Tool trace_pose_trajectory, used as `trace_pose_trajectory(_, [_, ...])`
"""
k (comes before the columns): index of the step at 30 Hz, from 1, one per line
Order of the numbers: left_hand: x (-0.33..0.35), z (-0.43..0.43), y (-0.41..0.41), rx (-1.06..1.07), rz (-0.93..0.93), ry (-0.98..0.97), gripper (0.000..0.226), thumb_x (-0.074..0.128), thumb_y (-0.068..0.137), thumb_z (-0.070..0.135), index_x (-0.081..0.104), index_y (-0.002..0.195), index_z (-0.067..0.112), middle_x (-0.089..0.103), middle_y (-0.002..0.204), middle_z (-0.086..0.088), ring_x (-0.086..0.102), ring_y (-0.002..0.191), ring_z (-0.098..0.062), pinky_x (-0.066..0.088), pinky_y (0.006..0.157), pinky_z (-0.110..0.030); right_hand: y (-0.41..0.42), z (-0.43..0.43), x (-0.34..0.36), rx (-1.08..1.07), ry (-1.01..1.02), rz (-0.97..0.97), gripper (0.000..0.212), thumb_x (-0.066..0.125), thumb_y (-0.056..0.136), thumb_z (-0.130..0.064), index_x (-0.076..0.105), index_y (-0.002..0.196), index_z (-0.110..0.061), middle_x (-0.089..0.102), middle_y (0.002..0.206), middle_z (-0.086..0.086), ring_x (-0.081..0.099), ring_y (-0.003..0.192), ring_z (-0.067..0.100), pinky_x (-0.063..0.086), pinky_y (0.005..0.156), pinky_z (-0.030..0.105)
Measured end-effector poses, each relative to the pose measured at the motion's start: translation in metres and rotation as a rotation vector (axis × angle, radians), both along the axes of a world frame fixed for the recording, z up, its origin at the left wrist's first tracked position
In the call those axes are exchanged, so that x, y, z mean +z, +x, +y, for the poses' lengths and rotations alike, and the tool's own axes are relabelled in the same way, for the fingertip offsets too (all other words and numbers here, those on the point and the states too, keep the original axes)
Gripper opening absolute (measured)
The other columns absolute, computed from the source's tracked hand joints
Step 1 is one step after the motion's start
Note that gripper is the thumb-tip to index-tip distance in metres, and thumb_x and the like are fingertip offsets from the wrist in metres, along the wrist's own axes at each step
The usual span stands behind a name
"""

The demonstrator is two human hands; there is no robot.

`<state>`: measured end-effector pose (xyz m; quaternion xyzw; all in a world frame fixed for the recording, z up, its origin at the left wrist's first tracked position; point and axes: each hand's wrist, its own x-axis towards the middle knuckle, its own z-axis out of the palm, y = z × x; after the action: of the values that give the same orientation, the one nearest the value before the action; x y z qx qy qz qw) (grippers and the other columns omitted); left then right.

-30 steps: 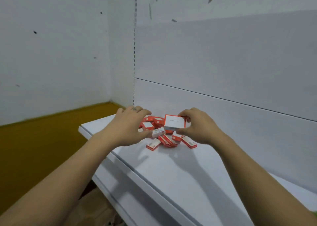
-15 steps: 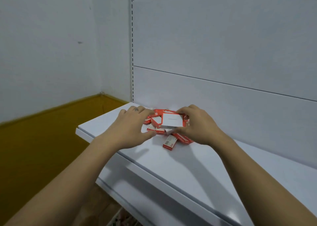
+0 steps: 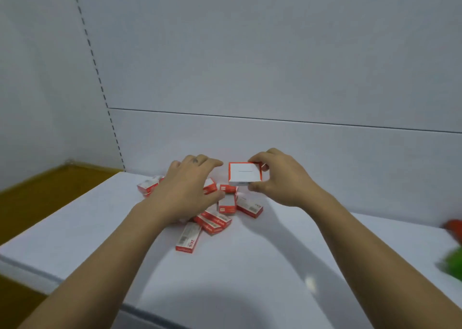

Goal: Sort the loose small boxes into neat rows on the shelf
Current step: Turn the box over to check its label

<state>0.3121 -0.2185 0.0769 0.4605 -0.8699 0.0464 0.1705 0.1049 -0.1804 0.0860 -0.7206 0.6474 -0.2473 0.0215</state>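
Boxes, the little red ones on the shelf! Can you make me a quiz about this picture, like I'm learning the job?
1. True or false: the right hand pinches a white-faced box above the pile of small boxes on the shelf.
2. Where is the left hand? A: over the pile. B: on the shelf's front edge. C: holding the white-faced box.
3. Fill in: the blurred thing at the far right edge, below the red one, is coloured ____.
Key: 1 true; 2 A; 3 green.
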Motion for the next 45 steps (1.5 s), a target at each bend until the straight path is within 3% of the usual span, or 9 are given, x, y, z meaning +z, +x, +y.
trace_pose_trajectory(19, [-0.036, -0.060, -0.148, -0.571, 0.056, 0.068, 0.065, 0.056, 0.088, 0.050, 0.029, 0.144, 0.032, 0.038, 0.143, 0.008, 0.032, 0.131, -0.016, 0.025, 0.105, -0.036, -0.103, 0.033, -0.030, -0.472, 0.068, -0.091, 0.049, 0.073, 0.081, -0.028, 0.055, 0.127, -0.026, 0.050, 0.110, -0.009, 0.054, 0.099, 0.008, 0.045, 0.088, 0.027])
trace_pose_trajectory(32, [-0.065, -0.066, -0.140, -0.577, 0.113, 0.136, 0.069, 0.062, 0.086, 0.044, 0.024, 0.144, 0.035, 0.037, 0.143, 0.009, 0.033, 0.129, -0.015, 0.024, 0.105, -0.034, -0.095, 0.023, -0.059, -0.422, 0.131, -0.232, 0.048, 0.071, 0.085, -0.028, 0.055, 0.129, -0.026, 0.055, 0.114, -0.008, 0.055, 0.096, 0.006, 0.042, 0.081, 0.020])
trace_pose_trajectory(36, [-0.071, -0.061, -0.137, -0.597, 0.131, 0.072, 0.054, 0.063, 0.086, 0.037, 0.038, 0.134, 0.033, 0.040, 0.137, 0.011, 0.036, 0.123, -0.014, 0.028, 0.099, -0.030, -0.092, 0.021, -0.065, -0.376, 0.129, -0.328, 0.038, 0.069, 0.086, -0.030, 0.059, 0.123, -0.031, 0.057, 0.110, -0.010, 0.056, 0.092, 0.001, 0.047, 0.084, 0.022])
trace_pose_trajectory(40, [-0.080, -0.053, -0.130, -0.568, 0.249, 0.155, 0.028, 0.061, 0.090, 0.029, 0.052, 0.117, 0.030, 0.051, 0.123, 0.011, 0.046, 0.111, -0.012, 0.032, 0.091, -0.027, -0.084, 0.024, -0.081, -0.286, 0.182, -0.432, 0.021, 0.065, 0.089, -0.032, 0.062, 0.107, -0.041, 0.062, 0.104, -0.015, 0.058, 0.086, -0.001, 0.049, 0.082, 0.023])
trace_pose_trajectory(42, [-0.085, -0.052, -0.125, -0.553, 0.257, 0.162, 0.022, 0.058, 0.093, 0.031, 0.053, 0.114, 0.030, 0.051, 0.121, 0.012, 0.047, 0.110, -0.011, 0.032, 0.088, -0.026, -0.082, 0.025, -0.089, -0.272, 0.187, -0.461, 0.014, 0.061, 0.091, -0.037, 0.064, 0.105, -0.037, 0.065, 0.097, -0.015, 0.059, 0.083, 0.000, 0.049, 0.081, 0.024])
trace_pose_trajectory(45, [-0.093, -0.052, -0.119, -0.554, 0.286, 0.211, 0.022, 0.059, 0.093, 0.029, 0.056, 0.114, 0.027, 0.048, 0.128, 0.012, 0.043, 0.115, -0.010, 0.031, 0.092, -0.023, -0.078, 0.028, -0.096, -0.286, 0.162, -0.536, 0.022, 0.054, 0.094, -0.043, 0.068, 0.107, -0.031, 0.068, 0.089, -0.011, 0.060, 0.082, 0.004, 0.047, 0.078, 0.024])
